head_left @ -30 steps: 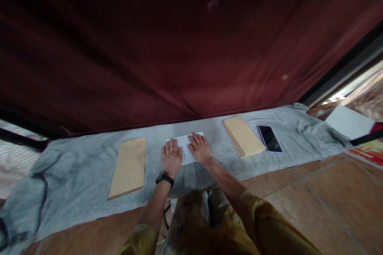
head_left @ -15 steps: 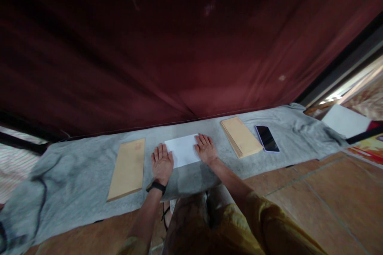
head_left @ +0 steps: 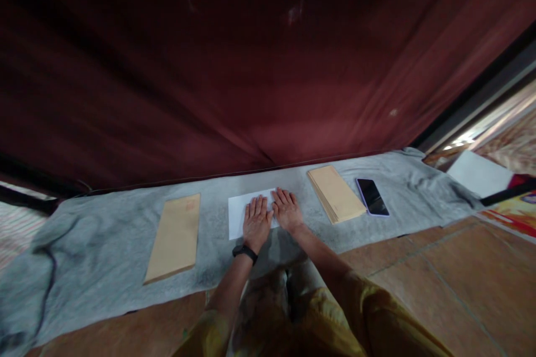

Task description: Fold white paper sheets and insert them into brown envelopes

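Note:
A white sheet of paper (head_left: 236,216) lies flat on the grey cloth (head_left: 293,259), partly covered by both hands. My left hand (head_left: 257,224) rests palm down on its middle, fingers stretched out, with a dark band on the wrist. Beside it my right hand (head_left: 287,211) lies flat over the paper's right end, fingers extended; the two thumbs nearly meet. A stack of tan envelopes (head_left: 338,195) lies to the right of the hands. Further left is another tan envelope pile (head_left: 175,239) with a faint reddish mark near its top.
Right of the envelope stack lies a phone (head_left: 372,197) with a purple edge. A dark red curtain (head_left: 268,95) hangs right behind the cloth-covered surface. Tiled floor (head_left: 460,279) runs along the front. A white box-like object (head_left: 479,173) stands at the far right.
My left hand has slid right across the paper from its left edge to its middle, next to my right hand. My right hand has stayed at the right end.

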A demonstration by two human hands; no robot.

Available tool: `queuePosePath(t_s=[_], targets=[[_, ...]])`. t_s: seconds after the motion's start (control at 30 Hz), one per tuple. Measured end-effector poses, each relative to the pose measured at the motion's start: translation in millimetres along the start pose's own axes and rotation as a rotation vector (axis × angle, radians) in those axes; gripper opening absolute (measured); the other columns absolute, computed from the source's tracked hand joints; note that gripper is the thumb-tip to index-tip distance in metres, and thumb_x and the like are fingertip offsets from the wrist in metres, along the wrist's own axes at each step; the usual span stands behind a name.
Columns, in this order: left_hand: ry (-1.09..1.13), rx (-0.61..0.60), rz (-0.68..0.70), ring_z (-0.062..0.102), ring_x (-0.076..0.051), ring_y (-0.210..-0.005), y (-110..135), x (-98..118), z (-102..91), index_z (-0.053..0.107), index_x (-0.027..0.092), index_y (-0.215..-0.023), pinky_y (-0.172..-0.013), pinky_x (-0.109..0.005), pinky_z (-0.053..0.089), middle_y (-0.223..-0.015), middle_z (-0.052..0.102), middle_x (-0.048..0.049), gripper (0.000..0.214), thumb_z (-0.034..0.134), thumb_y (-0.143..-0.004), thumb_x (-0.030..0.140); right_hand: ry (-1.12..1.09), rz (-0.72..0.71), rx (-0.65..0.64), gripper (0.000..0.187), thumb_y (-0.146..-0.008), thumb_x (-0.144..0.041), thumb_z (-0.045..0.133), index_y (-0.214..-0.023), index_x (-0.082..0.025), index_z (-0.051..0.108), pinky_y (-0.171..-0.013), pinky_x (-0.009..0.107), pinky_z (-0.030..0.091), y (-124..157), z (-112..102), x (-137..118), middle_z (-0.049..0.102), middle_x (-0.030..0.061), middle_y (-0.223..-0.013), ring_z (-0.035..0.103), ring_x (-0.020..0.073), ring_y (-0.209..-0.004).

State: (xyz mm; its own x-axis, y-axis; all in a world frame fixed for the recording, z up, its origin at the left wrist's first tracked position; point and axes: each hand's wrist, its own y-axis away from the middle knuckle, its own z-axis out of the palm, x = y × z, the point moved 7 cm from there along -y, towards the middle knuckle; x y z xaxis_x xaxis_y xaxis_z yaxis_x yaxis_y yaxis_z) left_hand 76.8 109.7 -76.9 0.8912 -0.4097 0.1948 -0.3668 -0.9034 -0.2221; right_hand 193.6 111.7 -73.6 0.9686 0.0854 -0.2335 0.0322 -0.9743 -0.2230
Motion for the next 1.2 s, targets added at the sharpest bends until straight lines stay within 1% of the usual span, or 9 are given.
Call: queuePosePath(t_s=[0.3, 0.47, 0.57, 0.67, 0.77, 0.8, 0.93, 1.1, 1.2], targets=[[-0.076, 0.003, -0.144, 0.026, -0.028, -0.153, 15.4, -59.9, -13.9, 0.039, 0.012, -0.154, -0.124, -0.049, 0.021, -0.161, 0.038, -0.0119, 0.058, 0.028, -0.104, 0.038, 0.002, 0.026, -0.034, 0.051, -0.105, -0.035, 0.035, -0.154, -0.021, 0.042, -0.122, 0.047, 0.022, -0.9, 3.3, 2.5, 0.04, 0.0074, -0.16, 0.036, 0.0263, -0.147], [-0.065, 0.096, -0.217, 0.031, -0.032, -0.15, 35.9, -84.0, -28.3, 0.04, 0.008, -0.153, -0.123, -0.053, 0.023, -0.158, 0.042, -0.0177, 0.06, 0.027, -0.103, 0.039, -0.031, 0.032, -0.027, 0.05, -0.105, -0.035, 0.035, -0.153, -0.021, 0.044, -0.121, 0.049, 0.023, -0.6, 5.3, 4.3, 0.043, 0.009, -0.159, 0.036, 0.0276, -0.147], [-0.057, 0.169, -0.267, 0.03, -0.034, -0.151, 49.0, -89.4, -42.3, 0.042, 0.006, -0.151, -0.121, -0.057, 0.024, -0.157, 0.042, -0.0212, 0.059, 0.03, -0.102, 0.038, -0.072, 0.033, 0.011, 0.05, -0.104, -0.035, 0.038, -0.152, -0.02, 0.045, -0.121, 0.049, 0.024, 0.2, 4.0, 4.1, 0.043, 0.0097, -0.158, 0.037, 0.0278, -0.146], [-0.017, 0.189, -0.192, 0.027, -0.031, -0.153, 58.3, -72.1, -49.4, 0.042, 0.009, -0.151, -0.122, -0.054, 0.025, -0.159, 0.039, -0.0194, 0.057, 0.033, -0.101, 0.037, -0.109, 0.072, 0.069, 0.05, -0.104, -0.032, 0.039, -0.15, -0.015, 0.046, -0.121, 0.047, 0.024, 1.0, 1.3, 7.8, 0.046, 0.0122, -0.156, 0.04, 0.0275, -0.144], [0.053, 0.066, 0.042, 0.03, -0.026, -0.152, 63.1, -32.3, -38.8, 0.045, 0.013, -0.149, -0.122, -0.047, 0.029, -0.158, 0.043, -0.015, 0.056, 0.038, -0.101, 0.04, -0.144, 0.136, 0.123, 0.048, -0.103, -0.027, 0.038, -0.148, -0.011, 0.048, -0.12, 0.046, 0.025, 2.3, -1.9, 15.7, 0.052, 0.0143, -0.151, 0.044, 0.0272, -0.141], [0.059, 0.041, 0.073, 0.033, -0.027, -0.151, 64.1, -21.7, -35.1, 0.046, 0.013, -0.148, -0.122, -0.048, 0.03, -0.157, 0.045, -0.0154, 0.056, 0.039, -0.101, 0.041, -0.163, 0.15, 0.133, 0.047, -0.103, -0.025, 0.038, -0.146, -0.011, 0.05, -0.12, 0.046, 0.026, 2.7, -2.6, 18.0, 0.055, 0.0144, -0.148, 0.046, 0.0265, -0.139], [0.023, 0.023, 0.043, 0.039, -0.03, -0.147, 59.2, 1.8, -26.1, 0.051, 0.01, -0.144, -0.12, -0.053, 0.031, -0.153, 0.048, -0.0199, 0.054, 0.041, -0.1, 0.04, -0.289, 0.199, 0.124, 0.044, -0.098, -0.017, 0.042, -0.139, -0.013, 0.057, -0.114, 0.04, 0.037, 2.4, -1.6, 24.3, 0.065, 0.0139, -0.136, 0.057, 0.023, -0.128], [-0.041, -0.011, -0.04, 0.043, -0.033, -0.144, 45.7, 14.6, -23.0, 0.05, 0.009, -0.145, -0.118, -0.056, 0.031, -0.151, 0.05, -0.0226, 0.056, 0.045, -0.099, 0.04, -0.701, 0.401, 0.149, 0.044, -0.088, -0.013, 0.048, -0.127, -0.02, 0.066, -0.099, 0.036, 0.05, -3.7, 6.1, 33.0, 0.073, 0.0093, -0.117, 0.067, 0.0222, -0.11], [-0.088, -0.016, -0.074, 0.044, -0.035, -0.142, 40.3, 19.3, -24.3, 0.049, 0.011, -0.146, -0.115, -0.058, 0.033, -0.149, 0.051, -0.0233, 0.055, 0.046, -0.098, 0.037, -0.802, 0.451, 0.166, 0.043, -0.084, -0.014, 0.047, -0.121, -0.021, 0.068, -0.091, 0.035, 0.054, -7.6, 7.0, 32.5, 0.075, 0.0065, -0.107, 0.069, 0.022, -0.1]])
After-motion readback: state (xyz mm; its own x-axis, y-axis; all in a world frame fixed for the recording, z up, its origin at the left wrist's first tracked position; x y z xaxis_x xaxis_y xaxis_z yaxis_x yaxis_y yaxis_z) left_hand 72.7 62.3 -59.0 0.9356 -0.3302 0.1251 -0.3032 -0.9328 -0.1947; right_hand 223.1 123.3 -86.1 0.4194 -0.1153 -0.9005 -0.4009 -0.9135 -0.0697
